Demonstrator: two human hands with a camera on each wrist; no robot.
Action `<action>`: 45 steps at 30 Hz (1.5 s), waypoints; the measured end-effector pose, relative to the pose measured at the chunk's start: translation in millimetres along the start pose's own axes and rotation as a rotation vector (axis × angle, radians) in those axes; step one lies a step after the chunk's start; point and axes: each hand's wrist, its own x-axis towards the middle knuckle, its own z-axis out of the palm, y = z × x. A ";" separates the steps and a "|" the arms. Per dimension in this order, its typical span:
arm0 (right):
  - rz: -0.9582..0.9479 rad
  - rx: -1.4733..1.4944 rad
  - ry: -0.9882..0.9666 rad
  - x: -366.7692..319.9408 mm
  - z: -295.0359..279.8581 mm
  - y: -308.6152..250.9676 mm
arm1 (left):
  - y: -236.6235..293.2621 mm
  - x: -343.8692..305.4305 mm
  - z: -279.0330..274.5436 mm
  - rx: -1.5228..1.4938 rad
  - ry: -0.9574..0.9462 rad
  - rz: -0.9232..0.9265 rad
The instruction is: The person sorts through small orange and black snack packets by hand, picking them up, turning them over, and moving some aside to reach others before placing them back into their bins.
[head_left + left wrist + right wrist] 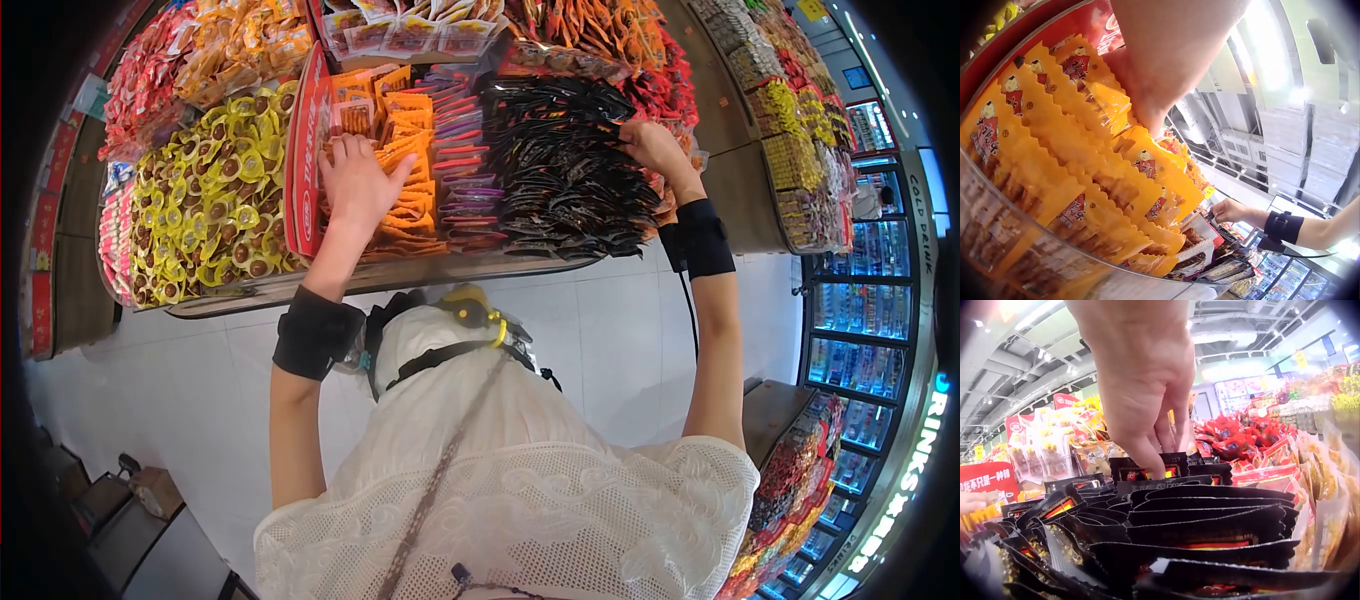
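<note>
- My left hand (358,180) lies flat on the orange packets (405,140), fingers straight and spread, thumb out to the side. It presses on them and grips nothing.
- The orange packets under that palm are glossy sachets with zigzag-cut edges. Each has a small cartoon figure and a red label with characters, and they stand overlapped in tight rows. From the left wrist view, brownish contents show through the lower parts.
- Just outside that hand's little-finger side stands a red divider sign (305,150), and beyond it is a heap of yellow packets (215,200).
- On the thumb side, purple and red packets (462,150) run in a narrow column, touching the orange rows.
- My right hand (652,145) reaches over the far end of the black packets (565,170), with its fingers bent downward.
- In the right wrist view its fingertips (1150,464) touch the top edge of one rear black packet. The thumb is hidden, so I cannot tell whether that packet is pinched or only touched.
- The black packets are dark and shiny, with red and orange printing, and fan out in layers toward me from below those fingertips.
- Red packets (1229,440) are piled just beyond the right hand.
</note>
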 end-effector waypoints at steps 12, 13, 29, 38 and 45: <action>-0.008 -0.038 -0.071 13.2 -5.5 -10.0 | -0.4 -1.6 -1.0 -0.011 0.019 0.007; 0.016 -0.046 -0.080 11.0 -4.6 -4.8 | 0.2 -0.9 -4.3 -0.013 0.002 0.000; 0.017 -0.037 -0.015 11.6 11.0 -2.0 | -1.5 -0.1 -0.9 -0.012 -0.059 -0.025; -0.020 -0.071 0.037 13.7 25.0 7.4 | 0.7 0.9 -2.0 -0.010 -0.060 -0.022; -0.050 -0.201 -0.115 21.8 16.6 3.0 | 3.3 -0.3 -11.2 0.000 -0.115 -0.053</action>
